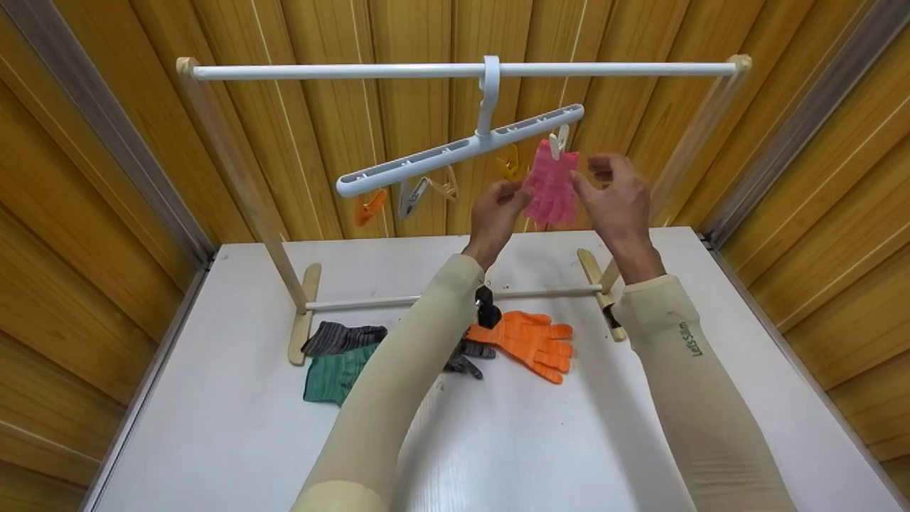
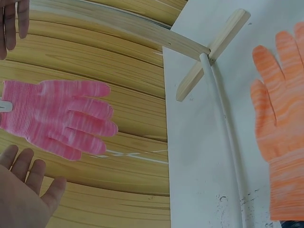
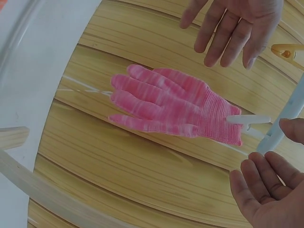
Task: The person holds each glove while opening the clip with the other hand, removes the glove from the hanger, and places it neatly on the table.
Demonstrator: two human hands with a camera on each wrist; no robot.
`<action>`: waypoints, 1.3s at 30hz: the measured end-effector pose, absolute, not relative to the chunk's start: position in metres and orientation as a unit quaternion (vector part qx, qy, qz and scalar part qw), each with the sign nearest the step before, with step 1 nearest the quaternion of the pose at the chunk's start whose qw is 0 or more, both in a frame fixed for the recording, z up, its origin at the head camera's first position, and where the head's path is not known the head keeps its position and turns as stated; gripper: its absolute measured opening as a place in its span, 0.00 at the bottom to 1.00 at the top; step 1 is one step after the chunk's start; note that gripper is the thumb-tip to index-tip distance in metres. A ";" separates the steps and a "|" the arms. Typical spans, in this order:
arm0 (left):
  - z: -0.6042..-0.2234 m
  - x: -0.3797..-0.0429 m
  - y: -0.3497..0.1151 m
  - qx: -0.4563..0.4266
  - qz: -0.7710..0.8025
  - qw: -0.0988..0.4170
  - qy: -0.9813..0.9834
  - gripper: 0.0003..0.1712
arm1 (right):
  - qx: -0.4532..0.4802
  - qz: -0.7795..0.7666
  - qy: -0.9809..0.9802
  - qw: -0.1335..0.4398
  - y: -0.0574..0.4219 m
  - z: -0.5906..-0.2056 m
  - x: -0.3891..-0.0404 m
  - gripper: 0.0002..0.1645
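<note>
A pink knit glove [image 1: 551,186] hangs fingers-down from a white clothespin [image 1: 559,142] near the right end of a pale blue hanger [image 1: 455,151]. My left hand [image 1: 495,219] is just left of the glove, its fingers relaxed and holding nothing; the left wrist view shows a gap between that hand and the glove. On the glove's other side is my right hand [image 1: 617,203], fingers loosely bent, apart from the glove in the right wrist view [image 3: 273,190]. The wrist views show the glove [image 3: 161,102] spread flat, its cuff in the clip.
The hanger hooks over a white rod [image 1: 341,72] on a wooden stand. Orange [image 1: 368,208], grey [image 1: 412,197], beige [image 1: 448,186] and yellow [image 1: 509,165] clips hang from it. Below, on the white table [image 1: 213,398], lie an orange glove [image 1: 533,343], a green glove [image 1: 334,373] and dark grey gloves [image 1: 345,336].
</note>
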State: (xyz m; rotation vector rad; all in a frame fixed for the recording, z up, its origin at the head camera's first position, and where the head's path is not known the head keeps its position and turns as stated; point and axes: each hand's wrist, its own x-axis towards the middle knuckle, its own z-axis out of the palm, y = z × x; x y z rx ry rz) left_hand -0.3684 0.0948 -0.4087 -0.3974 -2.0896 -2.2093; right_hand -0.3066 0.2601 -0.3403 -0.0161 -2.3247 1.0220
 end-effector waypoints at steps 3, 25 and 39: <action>-0.408 -0.369 0.095 -0.130 -0.722 0.026 -0.679 0.22 | -0.009 0.387 -0.876 0.287 0.261 -0.341 -0.308 0.27; -0.399 -0.391 0.092 -0.161 -0.685 0.039 -0.709 0.25 | -0.021 0.409 -0.878 0.249 0.259 -0.343 -0.311 0.30; -0.402 -0.398 0.096 -0.172 -0.715 0.016 -0.677 0.22 | -0.018 0.408 -0.880 0.244 0.263 -0.345 -0.311 0.29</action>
